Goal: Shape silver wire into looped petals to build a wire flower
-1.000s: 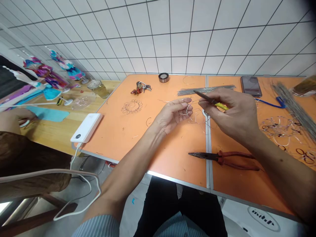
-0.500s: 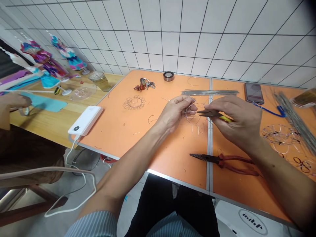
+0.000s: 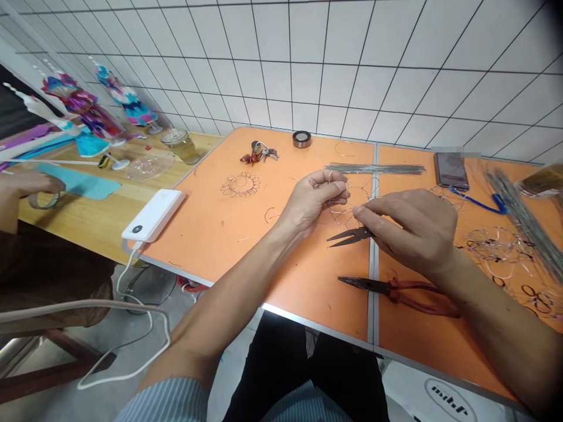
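My left hand (image 3: 313,202) pinches a thin silver wire frame (image 3: 347,206) of bent loops between thumb and fingers. My right hand (image 3: 411,231) grips small needle-nose pliers (image 3: 350,236), whose yellow handle is hidden in my palm. Their dark jaws stand apart, pointing left, just below the wire frame and not visibly touching it. Beneath my right hand, red-handled long-nose pliers (image 3: 391,290) lie on the orange table (image 3: 303,281). A finished wire flower (image 3: 240,184) lies to the left of my hands.
A bundle of straight wires (image 3: 375,169) lies beyond my hands, with a phone (image 3: 451,170) and more wire rods (image 3: 525,225) to the right. A white power bank (image 3: 152,215) sits at the table's left edge. A co-worker's hand (image 3: 26,187) works further left.
My right hand has dropped lower and the small pliers have moved down-left, off the wire. Their jaws now stand open. The view has tilted slightly.
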The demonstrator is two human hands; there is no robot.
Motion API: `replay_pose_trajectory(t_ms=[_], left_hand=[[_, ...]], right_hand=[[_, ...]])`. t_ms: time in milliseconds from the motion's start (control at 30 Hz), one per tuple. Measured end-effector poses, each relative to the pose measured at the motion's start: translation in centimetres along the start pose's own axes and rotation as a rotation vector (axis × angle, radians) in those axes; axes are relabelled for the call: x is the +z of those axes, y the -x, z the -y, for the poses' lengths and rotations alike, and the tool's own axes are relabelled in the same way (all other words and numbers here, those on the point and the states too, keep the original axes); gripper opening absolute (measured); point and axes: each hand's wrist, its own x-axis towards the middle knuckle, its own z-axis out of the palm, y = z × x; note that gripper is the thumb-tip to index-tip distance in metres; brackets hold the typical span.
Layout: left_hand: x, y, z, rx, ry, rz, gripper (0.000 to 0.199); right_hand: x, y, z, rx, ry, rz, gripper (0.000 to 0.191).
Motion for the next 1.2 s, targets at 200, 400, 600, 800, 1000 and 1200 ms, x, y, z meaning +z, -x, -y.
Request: replay_pose_trajectory(t_ms=[200,400,600,800,1000,1200], left_hand=[[-1.1,-1.0,-0.7,0.132,-0.036,-0.125,0.013],[-2.3,-1.9,-1.4,0.325,-0.137,-0.232,0.011],[-2.8,-2.2,-1.1,0.398,-0.180,-0.220,0.012],[-3.0,-2.3,-0.8,0.421,-0.191,-0.202,0.012],[-2.8,-2.3,-0.6,0.417,-0.182,-0.172,0.012],[-1.5,-1.7,0.9,0.315,-0.200,-0.094,0.011]], right_hand=[[-1.3,0.2,-1.7,0.223,0.054,0.117,0.024],[-4.1,-0.4,-5.3,1.028,0.274,0.810,0.043],[-3.3,1.6,-4.5,1.067,0.085,1.344,0.063],[-2.1,2.0,-2.2,0.938,0.037,1.385,0.049],[-3.2,1.9,-2.4,0.902,0.051,1.269,0.045],[-2.9,-2.1,1.3,1.095,-0.355,0.629,0.030]])
